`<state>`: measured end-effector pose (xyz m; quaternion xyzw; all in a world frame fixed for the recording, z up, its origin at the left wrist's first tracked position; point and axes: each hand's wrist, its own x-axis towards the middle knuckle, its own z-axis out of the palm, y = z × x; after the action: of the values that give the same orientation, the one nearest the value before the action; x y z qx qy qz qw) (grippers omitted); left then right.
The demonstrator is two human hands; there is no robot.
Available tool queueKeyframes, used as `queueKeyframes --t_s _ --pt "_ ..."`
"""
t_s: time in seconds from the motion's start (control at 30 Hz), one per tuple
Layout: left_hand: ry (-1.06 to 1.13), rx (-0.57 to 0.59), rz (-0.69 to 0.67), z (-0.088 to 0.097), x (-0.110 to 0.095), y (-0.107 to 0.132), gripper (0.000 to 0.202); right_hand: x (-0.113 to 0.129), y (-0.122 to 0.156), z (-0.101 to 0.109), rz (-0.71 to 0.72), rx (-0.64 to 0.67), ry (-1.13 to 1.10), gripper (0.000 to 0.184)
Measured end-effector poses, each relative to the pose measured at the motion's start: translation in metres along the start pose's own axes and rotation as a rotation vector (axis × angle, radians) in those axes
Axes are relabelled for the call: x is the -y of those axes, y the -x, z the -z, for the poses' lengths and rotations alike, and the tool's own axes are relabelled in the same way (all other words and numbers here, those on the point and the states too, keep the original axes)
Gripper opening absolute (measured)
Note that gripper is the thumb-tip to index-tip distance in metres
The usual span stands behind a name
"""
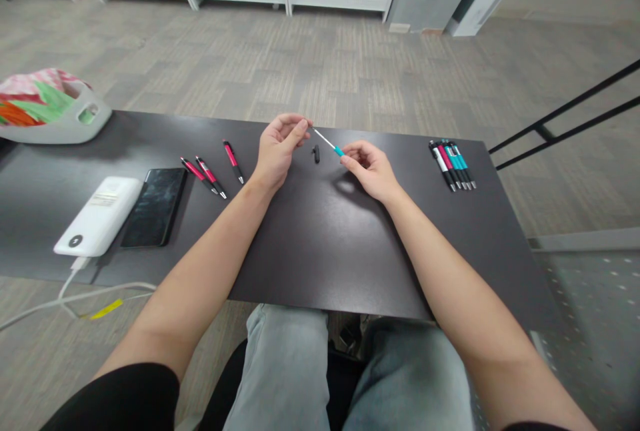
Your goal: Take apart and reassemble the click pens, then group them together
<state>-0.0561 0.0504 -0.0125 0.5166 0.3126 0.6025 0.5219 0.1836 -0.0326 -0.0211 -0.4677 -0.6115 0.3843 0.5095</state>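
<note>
Over the far middle of the dark table, my right hand (367,167) grips a teal pen barrel (339,151) between thumb and fingers. A thin whitish pen refill (324,139) sticks out of the barrel, slanting up and left. At its far end the thumb and fingertips of my left hand (284,141) are pinched together; whether a small part sits between them is too fine to see. A small black pen part with a clip (317,153) rests on the table between the two hands, touching neither.
Three red-and-black pens (233,161) lie left of my left arm. Further left are a black phone (155,207), a white power bank (100,214) with a cable, and a white basket (83,114). Several assembled pens (453,165) lie side by side near the table's right edge.
</note>
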Motion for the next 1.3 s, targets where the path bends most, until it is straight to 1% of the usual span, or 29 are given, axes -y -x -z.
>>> queueKeyframes --t_s 0.13,0.3,0.43,0.6,0.83,0.93,1.13,1.23,1.3 --pt "-0.016 0.002 0.01 0.0 0.001 0.0 0.045 -0.001 0.0 0.0 0.0 0.001 0.006 0.048" --pt "0.032 -0.03 0.015 0.002 0.0 -0.003 0.043 -0.002 -0.001 -0.001 0.001 0.001 0.0 0.048" --pt "0.033 -0.018 0.007 0.002 0.001 -0.003 0.047 -0.001 0.0 0.0 -0.012 0.0 0.004 0.048" --pt "0.015 0.012 -0.016 -0.002 -0.002 0.001 0.059 0.001 0.0 -0.001 -0.013 -0.006 -0.008 0.05" --pt "-0.067 0.011 0.008 -0.006 -0.009 0.004 0.054 0.005 0.001 -0.002 -0.015 -0.007 0.001 0.048" --pt "-0.081 0.055 0.014 -0.008 -0.012 0.006 0.057 0.005 0.001 -0.002 -0.024 -0.019 0.001 0.052" --pt "-0.095 0.207 0.075 -0.014 -0.016 0.015 0.067 0.01 0.001 -0.004 -0.034 -0.002 -0.024 0.061" --pt "-0.099 0.266 0.064 -0.016 -0.015 0.017 0.069 0.011 0.001 -0.005 -0.042 -0.004 -0.024 0.062" --pt "-0.097 0.277 0.048 -0.018 -0.014 0.018 0.07 0.011 0.001 -0.005 -0.048 0.0 -0.022 0.062"
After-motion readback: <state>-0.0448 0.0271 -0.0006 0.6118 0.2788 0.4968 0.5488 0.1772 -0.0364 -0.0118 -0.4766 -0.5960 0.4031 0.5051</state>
